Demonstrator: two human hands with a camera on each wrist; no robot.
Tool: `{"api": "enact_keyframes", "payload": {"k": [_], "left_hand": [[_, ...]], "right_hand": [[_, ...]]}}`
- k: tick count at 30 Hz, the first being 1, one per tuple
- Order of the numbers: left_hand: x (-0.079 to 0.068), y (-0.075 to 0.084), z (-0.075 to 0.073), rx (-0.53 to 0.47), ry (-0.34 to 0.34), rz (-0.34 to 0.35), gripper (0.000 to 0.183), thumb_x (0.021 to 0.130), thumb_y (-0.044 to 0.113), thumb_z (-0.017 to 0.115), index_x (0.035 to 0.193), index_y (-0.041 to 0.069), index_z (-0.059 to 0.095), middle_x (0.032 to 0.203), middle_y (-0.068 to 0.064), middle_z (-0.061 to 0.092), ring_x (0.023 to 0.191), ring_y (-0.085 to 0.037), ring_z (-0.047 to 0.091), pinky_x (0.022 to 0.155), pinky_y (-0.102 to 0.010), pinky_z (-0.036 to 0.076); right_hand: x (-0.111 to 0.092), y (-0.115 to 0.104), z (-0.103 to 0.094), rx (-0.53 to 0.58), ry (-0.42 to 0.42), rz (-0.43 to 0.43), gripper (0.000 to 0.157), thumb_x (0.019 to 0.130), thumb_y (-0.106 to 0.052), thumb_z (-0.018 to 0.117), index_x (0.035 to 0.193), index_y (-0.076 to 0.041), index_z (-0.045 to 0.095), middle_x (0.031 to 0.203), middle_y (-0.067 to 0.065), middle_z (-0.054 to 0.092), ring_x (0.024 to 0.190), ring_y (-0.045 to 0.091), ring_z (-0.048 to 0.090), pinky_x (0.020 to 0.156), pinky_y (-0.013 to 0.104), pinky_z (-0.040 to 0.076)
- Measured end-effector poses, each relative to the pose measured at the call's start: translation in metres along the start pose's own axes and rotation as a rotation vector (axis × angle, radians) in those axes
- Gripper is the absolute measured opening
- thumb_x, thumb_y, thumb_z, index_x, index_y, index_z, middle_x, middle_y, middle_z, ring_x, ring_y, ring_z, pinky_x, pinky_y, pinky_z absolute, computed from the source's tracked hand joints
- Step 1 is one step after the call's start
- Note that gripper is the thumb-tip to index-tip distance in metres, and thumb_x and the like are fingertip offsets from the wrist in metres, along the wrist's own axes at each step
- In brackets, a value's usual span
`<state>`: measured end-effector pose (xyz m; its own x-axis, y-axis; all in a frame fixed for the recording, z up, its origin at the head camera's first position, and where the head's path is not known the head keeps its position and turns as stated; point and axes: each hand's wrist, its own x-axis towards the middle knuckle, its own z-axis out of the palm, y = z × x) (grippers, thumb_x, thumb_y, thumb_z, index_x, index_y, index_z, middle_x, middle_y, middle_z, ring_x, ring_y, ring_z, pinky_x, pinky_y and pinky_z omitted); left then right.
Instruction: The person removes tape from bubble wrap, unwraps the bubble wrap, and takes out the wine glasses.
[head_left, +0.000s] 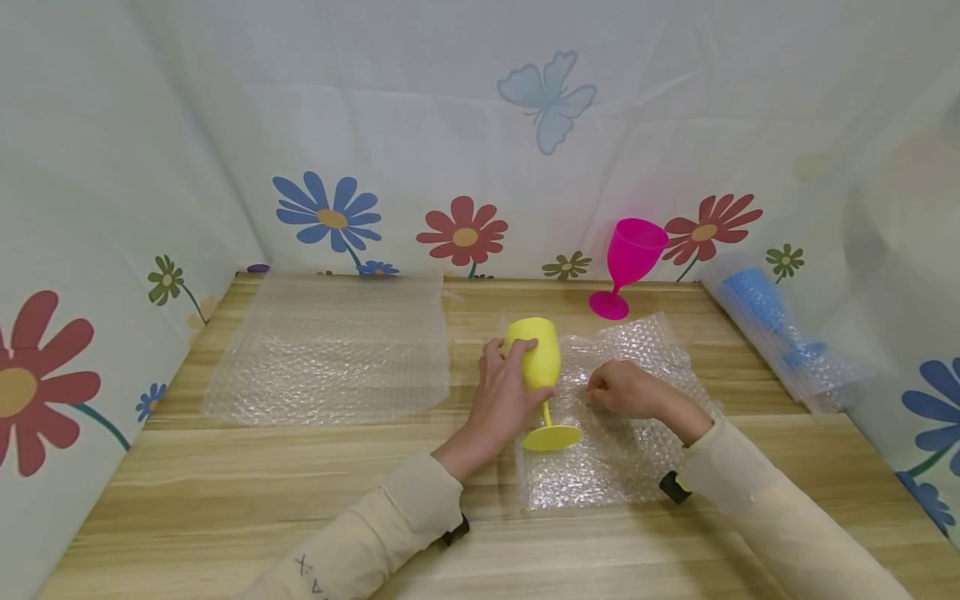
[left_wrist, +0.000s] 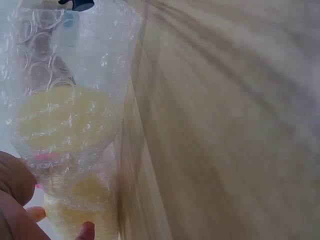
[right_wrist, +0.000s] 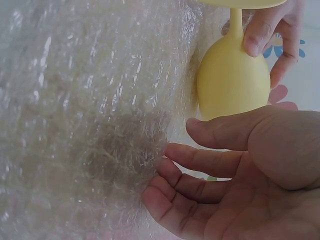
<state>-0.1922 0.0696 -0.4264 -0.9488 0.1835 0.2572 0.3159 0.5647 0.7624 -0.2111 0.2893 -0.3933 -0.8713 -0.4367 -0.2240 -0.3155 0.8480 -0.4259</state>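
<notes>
My left hand [head_left: 501, 396] grips a yellow plastic goblet [head_left: 543, 367] by its bowl, rim away from me and foot toward me, over the left part of a bubble wrap sheet [head_left: 581, 483]. In the left wrist view, clear wrap [left_wrist: 102, 55] covers the goblet's pale foot [left_wrist: 65, 120], with fingers lower left. My right hand [head_left: 628, 390] is over the sheet's middle, right of the goblet. Its fingers are loosely bent in the right wrist view, fingertips [right_wrist: 155, 200] right at the bubble wrap and thumb apart from them.
Another bubble wrap stack [head_left: 330, 358] lies on the left of the wooden table [head_left: 300, 492]. Behind the sheet, a pink goblet [head_left: 633, 250] stands near the back edge. A blue goblet [head_left: 757, 300] wrapped in bubble wrap lies along the right edge. Flowered cloth [head_left: 420, 125] encloses the table.
</notes>
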Motion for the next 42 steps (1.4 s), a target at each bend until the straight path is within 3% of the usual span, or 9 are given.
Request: {"api": "enact_keyframes", "payload": {"k": [9, 11, 14, 18, 21, 25, 33, 39, 42], "left_hand": [[0.001, -0.003, -0.001, 0.007, -0.012, -0.031, 0.072, 0.082, 0.023, 0.09, 0.143, 0.012, 0.053, 0.153, -0.025, 0.032, 0.138, -0.039, 0.039, 0.102, -0.053, 0.048], [0.001, -0.004, -0.001, 0.013, -0.017, -0.037, 0.073, 0.082, 0.024, 0.089, 0.144, 0.013, 0.053, 0.153, -0.024, 0.032, 0.139, -0.038, 0.039, 0.102, -0.052, 0.049], [0.0, -0.004, -0.003, 0.024, -0.016, -0.035, 0.073, 0.083, 0.025, 0.089, 0.144, 0.013, 0.052, 0.153, -0.024, 0.033, 0.138, -0.038, 0.04, 0.1, -0.052, 0.049], [-0.001, -0.005, -0.006, 0.027, -0.002, -0.017, 0.071, 0.083, 0.024, 0.089, 0.143, 0.012, 0.052, 0.151, -0.026, 0.035, 0.135, -0.04, 0.042, 0.098, -0.053, 0.05], [-0.002, -0.005, -0.008, 0.02, 0.003, -0.006, 0.069, 0.084, 0.024, 0.088, 0.142, 0.01, 0.052, 0.149, -0.026, 0.037, 0.134, -0.041, 0.044, 0.099, -0.053, 0.05], [-0.002, -0.007, -0.01, 0.022, 0.002, 0.006, 0.068, 0.084, 0.025, 0.087, 0.141, 0.01, 0.053, 0.146, -0.027, 0.042, 0.133, -0.04, 0.046, 0.102, -0.052, 0.048], [0.0, -0.009, -0.016, -0.019, -0.065, -0.021, 0.066, 0.086, 0.016, 0.083, 0.143, 0.007, 0.053, 0.144, -0.027, 0.047, 0.134, -0.037, 0.044, 0.099, -0.048, 0.05], [-0.003, -0.009, -0.028, -0.049, -0.104, -0.069, 0.067, 0.086, 0.003, 0.072, 0.149, 0.007, 0.051, 0.151, -0.03, 0.038, 0.112, -0.032, 0.06, 0.078, -0.042, 0.054], [-0.005, -0.008, -0.031, -0.049, -0.107, -0.092, 0.069, 0.086, -0.001, 0.07, 0.151, 0.005, 0.048, 0.149, -0.03, 0.039, 0.115, -0.034, 0.059, 0.084, -0.044, 0.053]], "right_hand": [[-0.001, -0.002, 0.001, 0.001, 0.02, 0.031, 0.034, 0.101, -0.013, 0.061, 0.068, -0.008, 0.061, 0.059, -0.006, 0.041, 0.055, 0.009, 0.04, 0.053, 0.026, 0.035], [0.0, -0.006, 0.002, -0.002, 0.007, 0.09, 0.042, 0.105, -0.023, 0.059, 0.066, -0.009, 0.058, 0.059, -0.005, 0.041, 0.056, 0.01, 0.04, 0.054, 0.027, 0.036], [0.001, -0.016, 0.001, -0.025, -0.008, 0.192, 0.056, 0.108, -0.048, 0.047, 0.076, -0.006, 0.066, 0.067, 0.0, 0.053, 0.063, 0.016, 0.05, 0.063, 0.035, 0.047], [0.005, -0.035, 0.001, -0.074, -0.004, 0.284, 0.085, 0.101, -0.074, 0.029, 0.095, -0.003, 0.074, 0.085, 0.008, 0.066, 0.08, 0.024, 0.064, 0.079, 0.046, 0.052], [0.009, -0.048, 0.002, -0.115, -0.017, 0.319, 0.093, 0.096, -0.082, 0.023, 0.088, -0.005, 0.073, 0.078, 0.006, 0.061, 0.075, 0.024, 0.062, 0.072, 0.043, 0.05], [0.015, -0.059, 0.002, -0.167, -0.062, 0.357, 0.093, 0.092, -0.087, 0.021, 0.073, -0.009, 0.068, 0.067, 0.003, 0.049, 0.064, 0.021, 0.054, 0.062, 0.035, 0.043], [0.017, -0.056, -0.004, -0.197, -0.093, 0.408, 0.097, 0.088, -0.092, 0.023, 0.085, -0.009, 0.075, 0.073, 0.005, 0.054, 0.07, 0.021, 0.057, 0.064, 0.038, 0.046], [0.018, -0.051, -0.001, -0.12, -0.047, 0.365, 0.085, 0.091, -0.086, 0.035, 0.086, -0.008, 0.068, 0.073, 0.004, 0.054, 0.068, 0.02, 0.054, 0.06, 0.035, 0.043], [0.022, -0.051, 0.002, -0.034, -0.012, 0.322, 0.076, 0.093, -0.079, 0.045, 0.085, -0.006, 0.066, 0.069, 0.002, 0.053, 0.062, 0.019, 0.055, 0.056, 0.032, 0.041]]}}
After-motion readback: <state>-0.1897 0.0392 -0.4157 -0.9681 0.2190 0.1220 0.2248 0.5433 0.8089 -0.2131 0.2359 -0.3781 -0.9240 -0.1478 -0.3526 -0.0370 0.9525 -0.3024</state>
